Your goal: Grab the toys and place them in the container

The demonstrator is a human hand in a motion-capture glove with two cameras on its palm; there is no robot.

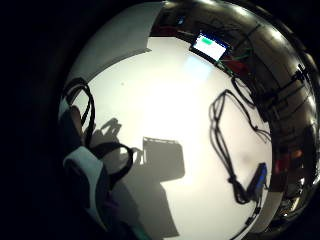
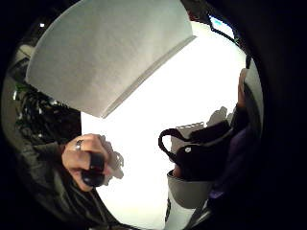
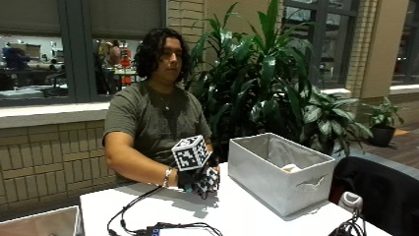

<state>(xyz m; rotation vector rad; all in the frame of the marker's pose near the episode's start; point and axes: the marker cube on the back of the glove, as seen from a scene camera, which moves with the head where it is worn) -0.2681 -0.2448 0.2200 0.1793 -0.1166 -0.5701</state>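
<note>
White counter [image 3: 249, 216] with one fabric box and cabling on it.
The counter surface is plain white. A grey fabric box [image 3: 283, 172] stands upright on it, open at the top, with a handle slot in its near end wall; something pale lies inside. Black cables [image 3: 157, 227] lie on the counter near its front edge, well apart from the box. In the little finger side palm view, looped black cables [image 1: 225, 135] and a small blue device [image 1: 260, 176] lie on the same surface.
</note>
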